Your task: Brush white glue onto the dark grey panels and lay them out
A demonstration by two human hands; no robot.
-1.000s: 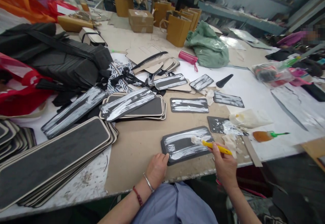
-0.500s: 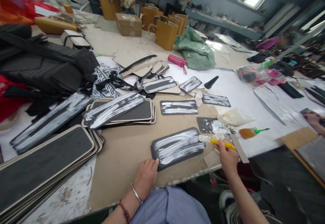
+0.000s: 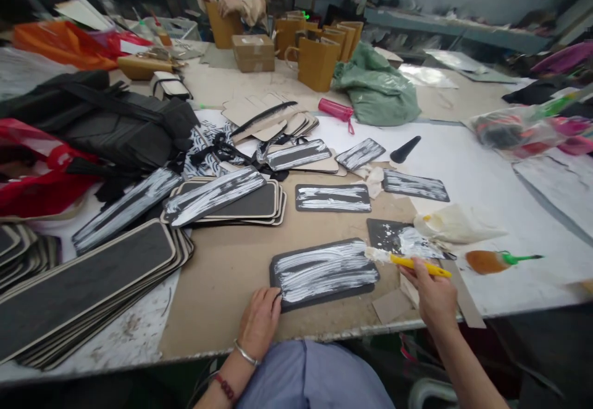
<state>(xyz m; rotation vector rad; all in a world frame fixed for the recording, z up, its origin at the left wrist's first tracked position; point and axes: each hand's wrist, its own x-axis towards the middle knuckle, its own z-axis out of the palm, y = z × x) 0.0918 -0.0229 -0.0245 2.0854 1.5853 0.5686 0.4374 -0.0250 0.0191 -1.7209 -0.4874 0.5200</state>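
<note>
A dark rectangular panel (image 3: pixel 324 273), streaked with white paste, lies near the table's front edge, on top of another dark piece. My left hand (image 3: pixel 262 317) holds its near left corner, fingers together. In my right hand (image 3: pixel 433 295) is a brush (image 3: pixel 420 265) with a yellow handle; its paste-coated bristles meet the panel's right end. Just beyond the brush, a dark palette piece (image 3: pixel 393 236) carries lumps of white paste. Another streaked panel (image 3: pixel 333 198) lies farther back on the brown board (image 3: pixel 222 273).
Stacked dark panels with pale edges (image 3: pixel 92 279) fill the left side. A bottle of amber liquid (image 3: pixel 486 261) with a green nozzle lies at right. Behind are a pink pouch (image 3: pixel 334 110), a green bag (image 3: pixel 377 88) and tan bags (image 3: pixel 317 63). Across the table, a person handles another tan bag.
The view has swung left. White streaks now cover more of the panel's left part. My right hand still has the brush at its right end, and my left hand stays at the corner.
</note>
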